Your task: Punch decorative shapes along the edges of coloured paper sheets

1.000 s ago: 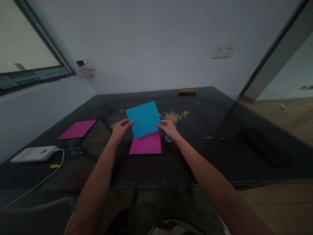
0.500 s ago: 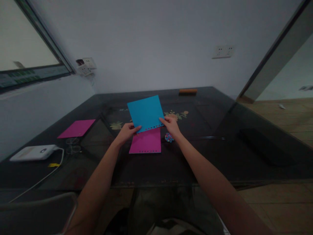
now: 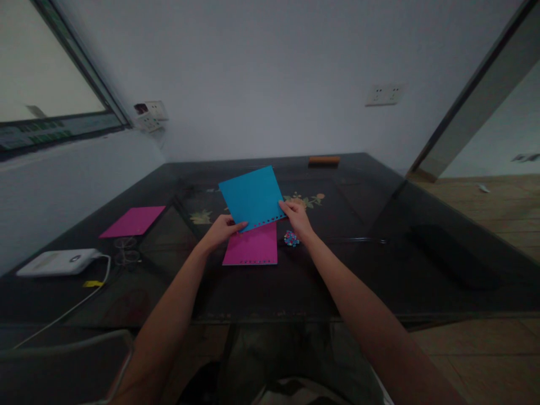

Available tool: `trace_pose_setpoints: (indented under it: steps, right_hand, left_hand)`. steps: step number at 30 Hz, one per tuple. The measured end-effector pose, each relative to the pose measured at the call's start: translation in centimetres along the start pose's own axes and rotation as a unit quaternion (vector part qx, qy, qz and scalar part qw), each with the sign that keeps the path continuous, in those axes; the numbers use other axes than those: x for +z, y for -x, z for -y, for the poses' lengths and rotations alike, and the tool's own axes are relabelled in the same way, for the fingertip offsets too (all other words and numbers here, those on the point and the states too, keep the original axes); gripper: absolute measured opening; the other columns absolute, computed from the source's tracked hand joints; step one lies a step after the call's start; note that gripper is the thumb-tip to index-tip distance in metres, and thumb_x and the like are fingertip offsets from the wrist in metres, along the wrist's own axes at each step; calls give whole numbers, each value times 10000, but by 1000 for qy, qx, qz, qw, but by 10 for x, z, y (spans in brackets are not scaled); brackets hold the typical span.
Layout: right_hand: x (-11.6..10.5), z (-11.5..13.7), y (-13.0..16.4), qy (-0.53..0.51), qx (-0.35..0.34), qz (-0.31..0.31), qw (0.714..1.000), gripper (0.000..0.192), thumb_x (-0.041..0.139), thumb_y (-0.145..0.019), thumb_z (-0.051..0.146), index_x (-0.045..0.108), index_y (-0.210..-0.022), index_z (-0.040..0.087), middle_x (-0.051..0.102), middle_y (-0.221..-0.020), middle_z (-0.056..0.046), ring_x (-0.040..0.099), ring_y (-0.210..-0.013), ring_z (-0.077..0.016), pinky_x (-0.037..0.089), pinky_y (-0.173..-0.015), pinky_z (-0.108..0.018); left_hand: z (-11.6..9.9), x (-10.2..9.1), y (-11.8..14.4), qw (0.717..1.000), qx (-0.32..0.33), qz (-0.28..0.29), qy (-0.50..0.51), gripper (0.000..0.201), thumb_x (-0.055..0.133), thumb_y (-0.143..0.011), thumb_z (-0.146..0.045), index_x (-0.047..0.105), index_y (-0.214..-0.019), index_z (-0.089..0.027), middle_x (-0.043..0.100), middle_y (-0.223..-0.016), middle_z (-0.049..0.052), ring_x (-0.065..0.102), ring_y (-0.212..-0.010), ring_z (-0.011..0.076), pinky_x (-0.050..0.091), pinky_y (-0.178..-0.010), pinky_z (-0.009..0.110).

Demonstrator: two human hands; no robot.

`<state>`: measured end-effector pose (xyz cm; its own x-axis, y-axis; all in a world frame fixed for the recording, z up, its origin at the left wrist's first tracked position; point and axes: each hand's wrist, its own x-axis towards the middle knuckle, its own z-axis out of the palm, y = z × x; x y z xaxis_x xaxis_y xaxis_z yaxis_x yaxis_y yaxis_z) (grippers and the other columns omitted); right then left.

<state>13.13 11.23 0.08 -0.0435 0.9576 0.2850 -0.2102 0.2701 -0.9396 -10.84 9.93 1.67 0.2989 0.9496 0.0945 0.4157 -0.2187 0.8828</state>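
A blue sheet (image 3: 253,196) with a row of punched holes along its near edge is held up, slightly tilted, over the table. My left hand (image 3: 224,230) pinches its lower left corner, thumb on top. At the lower right corner, my right hand (image 3: 296,217) is closed on the same sheet. Beneath it lies a pink sheet (image 3: 253,247), also with holes along its near edge; its far part is hidden by the blue one. Just left of my right wrist sits a small pile of colourful bits (image 3: 291,238), too small to make out singly.
The dark glossy table (image 3: 337,281) has a flower pattern. To the left lie another pink sheet (image 3: 133,221), a loop of clear cord or wire (image 3: 126,251) and a white device (image 3: 59,262) with a cable. A brown-orange bar (image 3: 324,161) is near the wall; a black flat object (image 3: 455,256) lies right.
The blue sheet has shifted only slightly, still held at both near corners. My left thumb has moved a little along its edge. The pink sheet and the pile stay put.
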Motion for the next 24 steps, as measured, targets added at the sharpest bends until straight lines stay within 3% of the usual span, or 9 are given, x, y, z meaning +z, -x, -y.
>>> trace_pose_setpoints:
  steps: [10, 18, 24]
  right_hand:
    - [-3, -3, -3, 14, 12, -16, 1000, 415, 593, -693, 576, 554, -576, 180, 523, -540, 28, 451, -499, -105, 374, -523, -243]
    - [-1, 5, 2, 41, 25, 2, 999, 456, 531, -733, 590, 637, -738, 146, 643, -589, -48, 558, -489, -128, 390, -484, -235]
    - [2, -9, 0, 165, -21, 2, 986, 312, 544, -767, 431, 655, -756, 139, 644, -626, -46, 570, -551, -150, 421, -537, -256]
  left_hand:
    - [-4, 5, 0, 1000, 15, 9, -19, 259, 672, -659, -363, 599, -554, -137, 555, -525, 8, 444, -496, 116, 322, -493, 236]
    - [1, -5, -5, 990, -18, -143, 3, 312, 650, -642, -432, 589, -575, -134, 571, -507, 10, 479, -483, 127, 330, -484, 234]
    - [-3, -6, -3, 979, -39, -180, 84, 330, 666, -625, -435, 635, -701, -115, 685, -648, 75, 539, -527, 149, 382, -505, 246]
